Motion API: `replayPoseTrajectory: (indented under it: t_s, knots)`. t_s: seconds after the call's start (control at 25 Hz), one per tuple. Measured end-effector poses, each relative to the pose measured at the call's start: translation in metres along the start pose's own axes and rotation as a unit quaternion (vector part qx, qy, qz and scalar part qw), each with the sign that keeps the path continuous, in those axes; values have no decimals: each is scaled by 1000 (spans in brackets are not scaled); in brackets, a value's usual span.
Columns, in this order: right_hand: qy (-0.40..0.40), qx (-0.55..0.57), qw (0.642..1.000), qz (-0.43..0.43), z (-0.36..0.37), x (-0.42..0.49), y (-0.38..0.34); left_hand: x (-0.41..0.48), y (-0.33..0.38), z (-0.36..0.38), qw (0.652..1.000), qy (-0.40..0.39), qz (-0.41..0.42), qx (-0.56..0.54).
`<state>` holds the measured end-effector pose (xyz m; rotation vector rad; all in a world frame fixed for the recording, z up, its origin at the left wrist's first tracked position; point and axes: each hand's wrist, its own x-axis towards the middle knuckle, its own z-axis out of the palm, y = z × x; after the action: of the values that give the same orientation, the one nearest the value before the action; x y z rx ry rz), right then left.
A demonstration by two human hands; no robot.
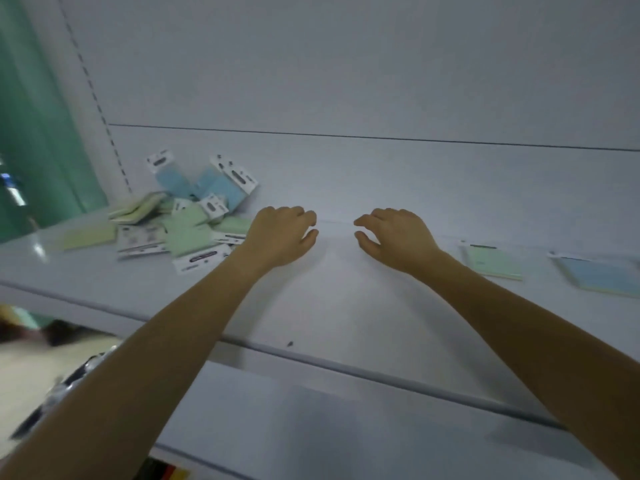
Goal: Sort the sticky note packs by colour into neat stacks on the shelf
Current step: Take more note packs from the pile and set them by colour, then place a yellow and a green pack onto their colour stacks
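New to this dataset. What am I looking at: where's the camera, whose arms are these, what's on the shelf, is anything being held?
There is no machine here: a person works with two bare hands. The single picture comes from a wide-angle camera worn on the person's head, looking forward and down, so both arms reach in from the bottom edge. The left hand and the right hand are side by side over a white shelf, with fingers loosely curled and holding nothing. On the left of the shelf lies a jumbled pile of sticky note packs, with blue, green and pale yellowish ones mixed together. On the right two packs lie flat and apart: a green pack and, further right, a blue pack. These are probably the starts of the colour stacks.
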<state>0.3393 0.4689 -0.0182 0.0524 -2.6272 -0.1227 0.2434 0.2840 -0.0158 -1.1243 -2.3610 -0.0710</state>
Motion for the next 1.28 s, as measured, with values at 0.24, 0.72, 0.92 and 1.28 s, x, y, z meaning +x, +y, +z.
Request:
replayPoseTrajectory:
  t_s: [0.24, 0.72, 0.92, 1.28]
  knots:
    - [-27, 62, 998, -15, 47, 78, -132, -64, -148, 9, 997, -8, -73, 2]
    - [-243, 64, 963, 98, 84, 142, -166, -88, -327, 48, 948, -83, -292, -95]
    - [-258, 122, 950, 124, 77, 155, -165, -78, -354, 75, 918, -162, -319, -171]
    - [-344, 198, 907, 142, 76, 172, -147, -46, -381, 82, 830, -152, -419, -335]
